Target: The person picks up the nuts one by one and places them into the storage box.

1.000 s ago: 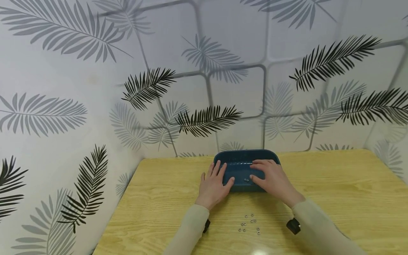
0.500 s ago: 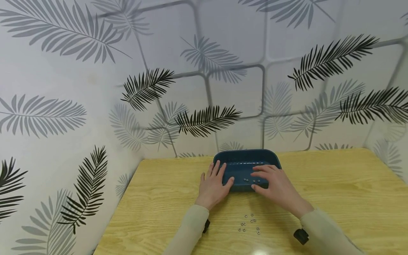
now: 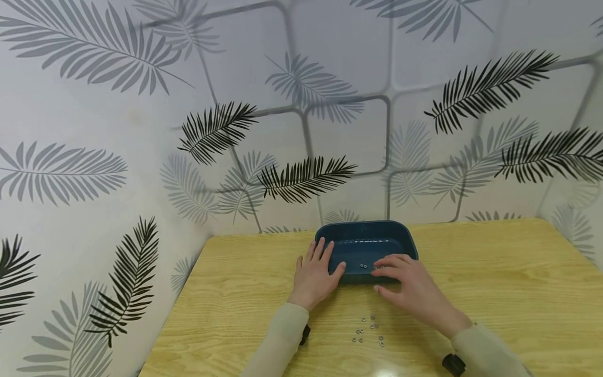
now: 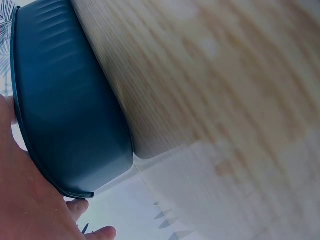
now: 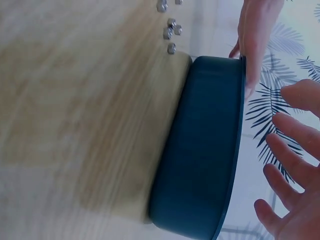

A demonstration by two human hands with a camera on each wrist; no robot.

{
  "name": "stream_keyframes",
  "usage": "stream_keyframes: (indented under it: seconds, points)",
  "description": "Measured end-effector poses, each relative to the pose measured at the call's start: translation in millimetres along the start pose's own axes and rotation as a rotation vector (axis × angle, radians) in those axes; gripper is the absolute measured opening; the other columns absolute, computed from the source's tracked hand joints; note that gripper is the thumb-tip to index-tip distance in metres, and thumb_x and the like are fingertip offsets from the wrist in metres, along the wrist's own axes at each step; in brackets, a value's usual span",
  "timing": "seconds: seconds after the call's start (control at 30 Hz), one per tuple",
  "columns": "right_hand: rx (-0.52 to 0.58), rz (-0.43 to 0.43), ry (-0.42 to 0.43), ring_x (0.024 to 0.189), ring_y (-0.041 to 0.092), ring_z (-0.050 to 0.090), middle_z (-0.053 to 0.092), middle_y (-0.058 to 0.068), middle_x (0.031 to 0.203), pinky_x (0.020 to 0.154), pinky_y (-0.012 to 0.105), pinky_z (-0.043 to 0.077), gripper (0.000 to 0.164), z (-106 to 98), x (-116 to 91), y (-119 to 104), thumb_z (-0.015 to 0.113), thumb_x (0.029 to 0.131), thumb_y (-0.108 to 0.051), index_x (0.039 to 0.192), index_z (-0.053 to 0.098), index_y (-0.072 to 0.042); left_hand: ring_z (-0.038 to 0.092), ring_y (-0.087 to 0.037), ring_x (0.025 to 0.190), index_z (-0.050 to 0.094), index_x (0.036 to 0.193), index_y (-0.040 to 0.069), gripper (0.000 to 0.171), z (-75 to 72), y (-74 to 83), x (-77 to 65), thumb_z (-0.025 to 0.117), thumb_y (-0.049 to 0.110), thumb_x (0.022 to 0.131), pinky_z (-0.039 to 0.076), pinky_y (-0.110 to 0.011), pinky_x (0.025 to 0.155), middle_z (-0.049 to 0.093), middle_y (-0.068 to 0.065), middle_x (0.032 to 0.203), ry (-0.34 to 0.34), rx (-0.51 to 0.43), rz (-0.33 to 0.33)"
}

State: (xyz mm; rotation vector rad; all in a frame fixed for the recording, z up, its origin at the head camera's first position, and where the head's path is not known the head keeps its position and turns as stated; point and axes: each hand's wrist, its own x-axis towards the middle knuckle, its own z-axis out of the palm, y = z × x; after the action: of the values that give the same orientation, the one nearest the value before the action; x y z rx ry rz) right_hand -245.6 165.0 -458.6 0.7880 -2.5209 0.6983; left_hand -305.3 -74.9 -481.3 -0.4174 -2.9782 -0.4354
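A dark blue rectangular box (image 3: 363,230) stands at the table's far edge, with several small metal nuts (image 3: 363,266) on its floor. My left hand (image 3: 314,277) rests at its front left corner, fingers spread over the left rim and thumb near the front rim. Around the box's end (image 4: 65,100), fingertips (image 4: 102,233) show in the left wrist view. Over the front right rim hovers my right hand (image 3: 419,290), fingers apart and holding nothing; its fingertips partly cover two nuts in the box. The right wrist view shows those fingers (image 5: 295,160) spread beside the rim.
More loose nuts (image 3: 360,331) lie scattered on the wooden table (image 3: 226,303) between the forearms, in front of the box. A wall (image 3: 348,136) with printed leaves rises right behind the box. Each wrist wears a black camera (image 3: 453,364).
My right hand has drawn back toward me and to the right, away from the box's inside. Two more nuts came into sight on the box floor. The left hand has stayed put.
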Motion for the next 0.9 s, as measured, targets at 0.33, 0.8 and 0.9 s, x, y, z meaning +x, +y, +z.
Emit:
stream_keyframes:
  seconds: [0.33,0.8,0.9]
  points:
    - [0.029,-0.009,-0.014,0.108,0.021,0.056,0.067,-0.005,0.114,0.091,0.051,0.046,0.022,5,-11,-7,0.083,0.079,-0.021,0.101,0.077,-0.020,0.010,-0.025,0.150,0.026,0.158,0.025,0.068,0.0,0.1,-0.1,0.038,0.060,0.100,0.018,-0.060,0.113,0.017,-0.003,0.163,0.001,-0.008,-0.001]
    - [0.054,0.018,-0.130,0.107,0.019,0.054,0.066,-0.005,0.115,0.092,0.051,0.045,0.022,11,-23,-15,0.081,0.080,-0.024,0.101,0.077,-0.020,0.009,-0.024,0.150,0.026,0.158,0.024,0.069,-0.4,0.2,-0.6,0.038,0.059,0.101,0.017,-0.060,0.114,0.016,-0.003,0.163,0.000,-0.016,-0.004]
    - [0.042,-0.001,-0.136,0.107,0.019,0.055,0.066,-0.004,0.114,0.091,0.050,0.045,0.022,11,-25,-16,0.082,0.079,-0.023,0.100,0.077,-0.019,0.009,-0.024,0.150,0.026,0.158,0.024,0.068,-0.3,0.4,-0.7,0.037,0.059,0.101,0.017,-0.059,0.114,0.016,-0.003,0.163,0.000,-0.013,-0.002]
